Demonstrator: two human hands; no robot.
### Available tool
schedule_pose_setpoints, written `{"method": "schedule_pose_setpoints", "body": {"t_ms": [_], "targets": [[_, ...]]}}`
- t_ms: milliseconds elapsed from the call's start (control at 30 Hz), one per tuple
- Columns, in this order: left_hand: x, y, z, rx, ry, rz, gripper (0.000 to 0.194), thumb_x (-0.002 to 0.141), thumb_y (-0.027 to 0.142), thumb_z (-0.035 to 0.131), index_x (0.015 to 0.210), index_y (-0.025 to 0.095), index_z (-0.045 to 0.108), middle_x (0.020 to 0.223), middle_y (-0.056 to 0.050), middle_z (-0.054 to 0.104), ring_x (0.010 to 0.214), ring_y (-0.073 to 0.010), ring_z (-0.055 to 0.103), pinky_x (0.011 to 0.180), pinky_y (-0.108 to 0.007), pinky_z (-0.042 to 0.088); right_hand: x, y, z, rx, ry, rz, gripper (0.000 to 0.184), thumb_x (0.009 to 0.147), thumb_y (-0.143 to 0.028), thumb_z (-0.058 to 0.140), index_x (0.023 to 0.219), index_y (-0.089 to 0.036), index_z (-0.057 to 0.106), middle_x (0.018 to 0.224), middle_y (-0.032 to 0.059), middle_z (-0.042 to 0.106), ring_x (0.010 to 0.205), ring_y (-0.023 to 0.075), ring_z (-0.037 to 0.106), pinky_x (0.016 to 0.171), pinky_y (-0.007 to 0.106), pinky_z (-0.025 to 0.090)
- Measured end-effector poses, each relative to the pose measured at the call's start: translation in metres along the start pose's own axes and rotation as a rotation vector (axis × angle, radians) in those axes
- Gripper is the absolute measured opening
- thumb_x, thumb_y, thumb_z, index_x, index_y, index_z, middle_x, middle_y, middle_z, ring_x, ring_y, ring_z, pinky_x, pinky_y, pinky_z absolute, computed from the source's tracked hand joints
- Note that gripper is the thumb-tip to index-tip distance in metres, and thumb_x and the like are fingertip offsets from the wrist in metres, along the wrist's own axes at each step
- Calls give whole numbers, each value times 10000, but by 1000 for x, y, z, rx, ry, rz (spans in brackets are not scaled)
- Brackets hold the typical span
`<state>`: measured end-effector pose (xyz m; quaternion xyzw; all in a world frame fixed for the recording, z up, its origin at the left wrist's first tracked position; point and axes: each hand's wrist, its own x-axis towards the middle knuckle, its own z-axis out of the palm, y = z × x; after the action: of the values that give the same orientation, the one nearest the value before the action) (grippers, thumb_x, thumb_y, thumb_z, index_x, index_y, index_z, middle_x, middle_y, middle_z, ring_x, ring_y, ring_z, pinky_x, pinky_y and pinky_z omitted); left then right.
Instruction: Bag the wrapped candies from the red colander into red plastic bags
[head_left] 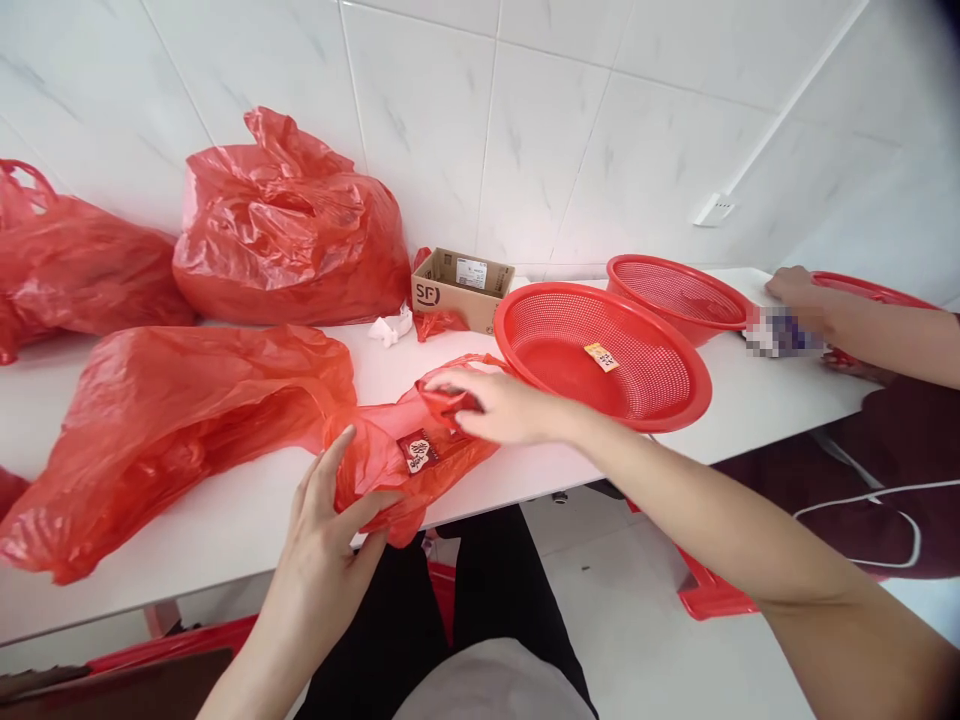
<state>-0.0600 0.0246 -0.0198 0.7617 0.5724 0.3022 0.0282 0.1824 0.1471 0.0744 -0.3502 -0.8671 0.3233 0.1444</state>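
In front of me on the table lies a small red plastic bag (375,455), its mouth spread. A dark red packet with a white printed emblem (418,452) shows inside it. My left hand (326,520) rests against the bag's left and near edge, fingers stretched and apart. At the far right part of this bag, my right hand (506,405) has its fingers curled round red plastic. Just right of that hand stands a red mesh basket (532,340) with a small yellow printed packet (601,357) lying in it.
Large filled red bags (292,230) stand along the tiled wall; a flatter red bag (202,400) lies at left. A small cardboard box (457,305) and crumpled white tissue (391,327) sit behind. Another basket (675,325) and a co-worker's hands (799,290) are at right.
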Motion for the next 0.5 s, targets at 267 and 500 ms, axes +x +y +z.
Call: {"method": "schedule_pose_setpoints", "body": {"t_ms": [267, 500], "targets": [[-13, -14, -9, -29, -22, -23, 192, 892, 219, 566, 962, 255, 740, 1622, -78, 243, 1406, -395, 390, 1031, -570, 487, -1, 2, 22, -363, -187, 13, 441, 853, -181, 622, 1272, -316, 636, 1345, 21, 617, 1249, 299, 571, 1009, 422, 499], [-12, 0, -20, -175, -7, -267, 222, 899, 362, 560, 1055, 304, 707, 1614, -21, 280, 975, -242, 684, 446, -252, 534, -13, 53, -89, -352, 249, 282, 388, 965, -384, 489, 1331, -288, 575, 1366, 31, 614, 1202, 235, 594, 1038, 389, 461]]}}
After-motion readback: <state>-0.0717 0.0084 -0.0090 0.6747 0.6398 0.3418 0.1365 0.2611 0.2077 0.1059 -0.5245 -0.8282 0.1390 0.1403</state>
